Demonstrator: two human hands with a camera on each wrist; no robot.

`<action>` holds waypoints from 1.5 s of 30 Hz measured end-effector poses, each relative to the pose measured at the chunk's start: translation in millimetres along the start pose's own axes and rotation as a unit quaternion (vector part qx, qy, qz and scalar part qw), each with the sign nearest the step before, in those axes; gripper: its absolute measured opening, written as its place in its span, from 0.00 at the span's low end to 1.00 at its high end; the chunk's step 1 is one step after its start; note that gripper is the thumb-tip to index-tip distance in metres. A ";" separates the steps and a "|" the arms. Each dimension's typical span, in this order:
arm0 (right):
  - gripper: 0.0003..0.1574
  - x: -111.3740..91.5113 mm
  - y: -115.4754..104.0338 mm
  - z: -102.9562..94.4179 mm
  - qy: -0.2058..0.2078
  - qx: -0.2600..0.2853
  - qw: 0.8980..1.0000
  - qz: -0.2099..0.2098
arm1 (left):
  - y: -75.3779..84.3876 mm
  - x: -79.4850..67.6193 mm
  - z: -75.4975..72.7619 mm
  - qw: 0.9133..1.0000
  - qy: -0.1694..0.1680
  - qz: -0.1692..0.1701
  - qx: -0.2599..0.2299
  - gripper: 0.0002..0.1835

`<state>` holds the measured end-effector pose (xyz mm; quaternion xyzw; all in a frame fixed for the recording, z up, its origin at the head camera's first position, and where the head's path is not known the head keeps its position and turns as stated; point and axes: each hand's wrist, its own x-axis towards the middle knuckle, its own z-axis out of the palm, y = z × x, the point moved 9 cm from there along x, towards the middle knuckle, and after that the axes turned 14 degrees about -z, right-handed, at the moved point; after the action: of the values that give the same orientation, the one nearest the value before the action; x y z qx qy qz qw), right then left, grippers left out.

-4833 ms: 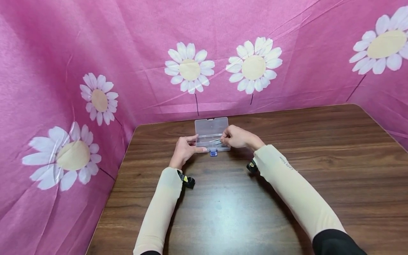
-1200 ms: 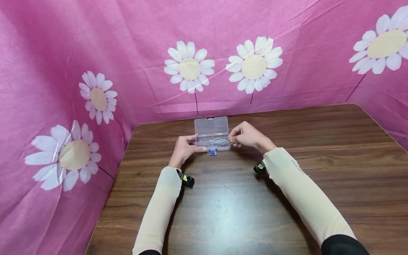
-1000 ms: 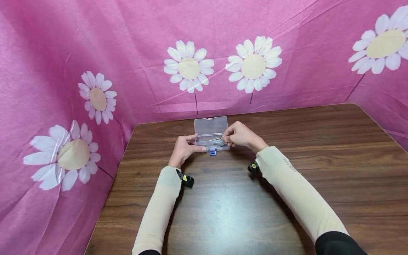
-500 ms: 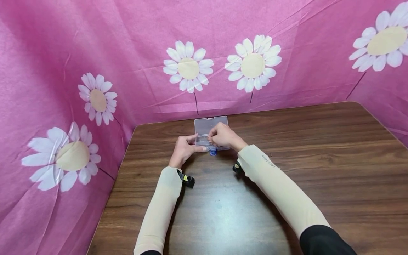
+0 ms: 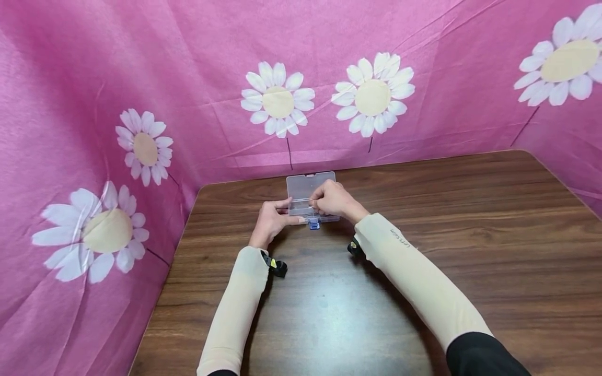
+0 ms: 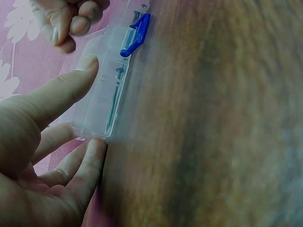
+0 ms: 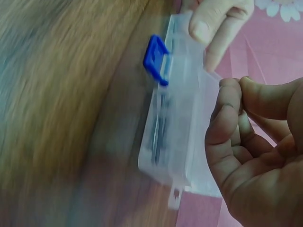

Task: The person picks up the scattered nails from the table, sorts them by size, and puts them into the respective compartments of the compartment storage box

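Note:
A clear plastic compartment box [image 5: 304, 183] stands at the table's far edge with its lid raised and blue latch [image 5: 314, 224] hanging at the front. My left hand [image 5: 271, 218] grips the box's left end, thumb along the front and fingers at the back. Over the middle of the box is my right hand [image 5: 331, 198], its thumb and index fingertip pressed together. Whether anything is pinched there cannot be made out. Thin metal nails [image 6: 114, 97] show through the front wall in the left wrist view. My right hand hides the box's right part in the head view.
The brown wooden table [image 5: 329, 292] spreads out in front of the box. A pink cloth [image 5: 211, 62] with white daisies hangs behind and to the sides. A black wrist camera [image 5: 277, 267] is strapped at my left wrist.
My right hand has moved left from the box's right end to its middle, covering the nails seen there before. My left hand and the box have stayed in place.

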<state>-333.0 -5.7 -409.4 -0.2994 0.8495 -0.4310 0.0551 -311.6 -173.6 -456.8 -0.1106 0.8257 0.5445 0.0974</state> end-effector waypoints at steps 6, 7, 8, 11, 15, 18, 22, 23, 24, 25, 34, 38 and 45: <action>0.11 -11.3 3.7 -16.1 -0.001 -0.014 1.000 -0.023 | 0.0 0.2 0.0 1.000 0.000 0.002 -0.003 0.40; 0.11 -14.0 5.0 -18.4 -0.003 -0.018 1.000 -0.024 | -0.3 0.0 0.1 1.000 0.000 0.001 -0.002 0.40; 0.11 -17.0 6.7 -20.6 -0.005 -0.023 0.999 -0.026 | -0.8 -0.1 0.6 1.000 -0.001 0.000 -0.002 0.40; 0.09 -27.1 11.7 -27.0 -0.011 -0.036 0.999 -0.028 | -1.6 -0.8 0.9 1.000 -0.002 -0.004 0.002 0.40; 0.08 -41.0 19.8 -36.0 -0.013 -0.033 0.999 -0.017 | -0.3 -1.0 1.1 1.000 -0.001 -0.005 0.007 0.40; 0.08 -49.1 25.0 -40.6 -0.012 -0.028 0.999 -0.010 | 0.0 -0.4 0.3 1.000 0.001 -0.004 0.008 0.39; 0.07 -59.2 28.9 -46.2 -0.014 -0.035 0.999 -0.011 | -0.2 -0.6 -0.5 1.000 0.004 -0.004 0.009 0.39; 0.07 -61.8 28.8 -48.1 -0.015 -0.039 0.999 -0.012 | -0.3 -0.7 -0.8 1.000 0.005 -0.004 0.011 0.39; 0.07 -64.5 29.4 -50.1 -0.016 -0.045 0.999 -0.013 | -0.1 -0.8 -0.9 1.000 0.004 -0.003 0.012 0.39; 0.06 -67.2 30.4 -52.3 -0.016 -0.048 0.999 -0.012 | 0.1 -1.0 -1.2 1.000 0.004 -0.003 0.012 0.39; 0.06 -91.5 45.4 -69.3 -0.021 -0.048 0.999 0.011 | 0.7 -2.0 -1.5 1.000 0.002 -0.002 0.005 0.38; 0.06 -99.9 51.1 -74.6 -0.023 -0.054 0.998 0.020 | 0.6 -2.3 -0.4 1.000 -0.002 -0.004 0.000 0.38; 0.02 -116.3 60.2 -86.4 -0.024 -0.083 0.996 0.006 | -0.3 -2.5 -1.1 1.000 0.000 -0.009 0.006 0.39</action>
<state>-296.5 146.4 -420.8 -0.3080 0.8826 -0.3513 0.0530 -309.1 -174.6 -455.9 -0.1175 0.8281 0.5384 0.1030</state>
